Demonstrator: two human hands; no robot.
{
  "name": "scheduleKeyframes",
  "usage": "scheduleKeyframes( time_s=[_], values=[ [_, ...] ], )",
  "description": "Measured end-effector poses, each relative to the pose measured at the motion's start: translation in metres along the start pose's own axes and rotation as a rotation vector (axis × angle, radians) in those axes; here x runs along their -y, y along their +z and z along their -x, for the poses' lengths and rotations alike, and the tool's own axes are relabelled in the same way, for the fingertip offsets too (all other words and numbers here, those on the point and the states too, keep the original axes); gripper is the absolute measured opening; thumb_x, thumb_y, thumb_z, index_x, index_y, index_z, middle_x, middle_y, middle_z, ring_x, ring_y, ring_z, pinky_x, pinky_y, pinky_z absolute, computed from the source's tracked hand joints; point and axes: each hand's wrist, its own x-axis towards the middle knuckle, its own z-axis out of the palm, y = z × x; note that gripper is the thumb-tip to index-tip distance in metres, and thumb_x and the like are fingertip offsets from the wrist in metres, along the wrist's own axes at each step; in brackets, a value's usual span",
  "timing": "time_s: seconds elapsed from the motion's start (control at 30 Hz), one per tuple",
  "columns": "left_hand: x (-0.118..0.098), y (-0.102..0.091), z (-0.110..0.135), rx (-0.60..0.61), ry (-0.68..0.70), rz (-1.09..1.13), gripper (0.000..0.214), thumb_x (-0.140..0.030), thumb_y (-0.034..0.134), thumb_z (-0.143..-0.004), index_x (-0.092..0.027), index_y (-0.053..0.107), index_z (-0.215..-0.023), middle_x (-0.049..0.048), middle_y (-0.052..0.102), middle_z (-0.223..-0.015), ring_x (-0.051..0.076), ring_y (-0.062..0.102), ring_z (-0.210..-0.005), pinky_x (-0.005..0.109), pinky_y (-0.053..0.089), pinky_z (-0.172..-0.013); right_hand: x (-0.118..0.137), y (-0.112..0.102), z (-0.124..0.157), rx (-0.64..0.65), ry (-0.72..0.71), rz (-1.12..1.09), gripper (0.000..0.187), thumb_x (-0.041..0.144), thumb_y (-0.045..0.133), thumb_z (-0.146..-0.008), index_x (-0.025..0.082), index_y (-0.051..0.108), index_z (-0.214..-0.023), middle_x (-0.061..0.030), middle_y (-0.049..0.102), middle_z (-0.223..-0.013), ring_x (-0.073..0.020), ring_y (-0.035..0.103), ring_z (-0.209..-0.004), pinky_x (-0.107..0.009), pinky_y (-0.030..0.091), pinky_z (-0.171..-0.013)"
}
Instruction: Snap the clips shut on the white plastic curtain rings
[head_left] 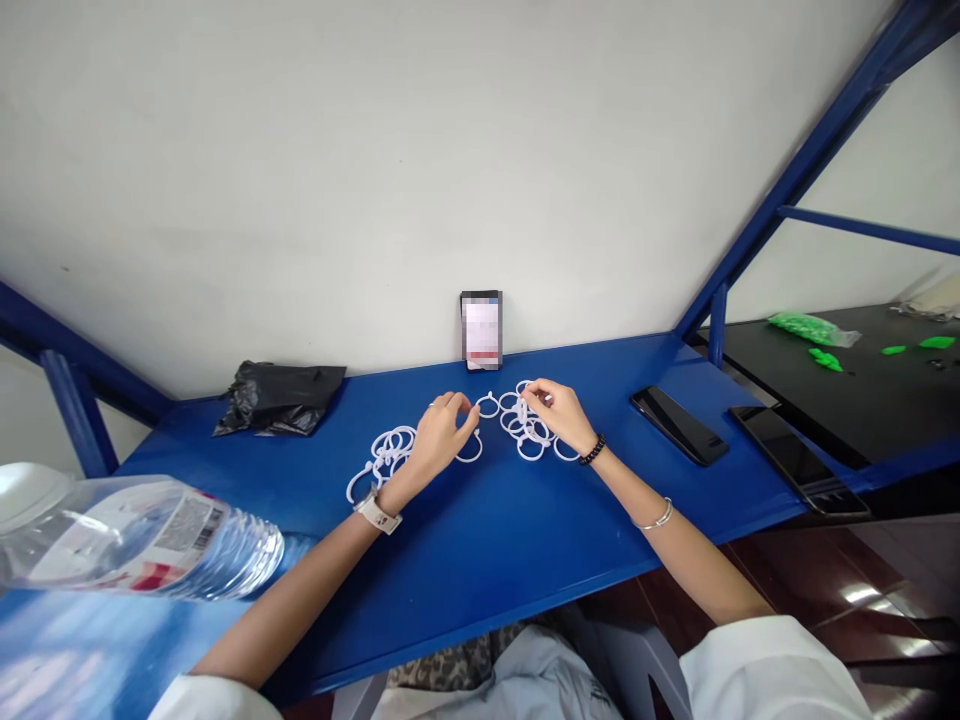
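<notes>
On a blue table (480,530) lie several white plastic rings. My left hand (442,435) rests mid-table with its fingers curled, pinching a white ring (487,405) at its fingertips; another ring (471,450) lies under the palm. A linked pile of rings (386,455) sits just left of that wrist, which wears a white watch. My right hand (559,415), with a dark bead bracelet, is closed in a pinch on rings in a second cluster (529,430). The two hands are close together, almost touching.
A phone (481,330) stands against the white wall behind the hands. A crumpled black bag (277,398) lies at back left. Two dark phones (679,425) (799,460) lie at right. A plastic water bottle (142,540) lies close at left. Blue frame bars rise at both sides.
</notes>
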Motion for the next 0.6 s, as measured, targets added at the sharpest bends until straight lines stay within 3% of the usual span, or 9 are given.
scheduleKeyframes(
  time_s=[0.13,0.27,0.47,0.6],
  values=[
    [0.0,-0.008,0.003,0.071,0.04,-0.36,0.032,-0.045,0.051,-0.084,-0.017,0.056,-0.069,0.0087,0.06,-0.071,0.024,0.059,-0.073,0.033,0.041,-0.068,-0.003,-0.006,-0.001,-0.059,-0.061,0.375,0.022,0.026,0.049,-0.088,0.02,0.06,-0.07,-0.004,0.06,-0.072,-0.0186,0.053,-0.073,-0.028,0.038,-0.063],
    [-0.003,-0.004,0.014,0.218,0.041,-0.431,0.043,-0.059,0.06,-0.074,-0.016,0.059,-0.07,0.0116,0.06,-0.071,0.029,0.06,-0.07,0.035,0.041,-0.064,-0.002,-0.005,0.0,-0.04,-0.091,0.424,0.022,0.022,0.046,-0.089,0.021,0.059,-0.071,-0.0041,0.061,-0.074,-0.0188,0.054,-0.073,-0.028,0.038,-0.064],
    [-0.009,0.008,0.022,0.246,0.1,-0.329,0.015,-0.033,0.061,-0.079,-0.018,0.061,-0.082,0.0103,0.061,-0.087,0.025,0.061,-0.077,0.034,0.042,-0.069,0.001,0.006,0.004,0.021,-0.145,0.379,0.022,0.022,0.047,-0.089,0.021,0.058,-0.07,-0.0049,0.062,-0.075,-0.0198,0.054,-0.075,-0.029,0.038,-0.066],
    [-0.017,0.01,0.019,0.202,0.16,-0.337,0.011,-0.028,0.057,-0.081,-0.019,0.057,-0.087,0.0072,0.058,-0.09,0.023,0.06,-0.079,0.034,0.043,-0.072,0.001,0.012,0.006,0.056,-0.169,0.336,0.022,0.024,0.048,-0.089,0.021,0.059,-0.07,-0.0039,0.061,-0.071,-0.0189,0.054,-0.073,-0.029,0.037,-0.064]
  ],
)
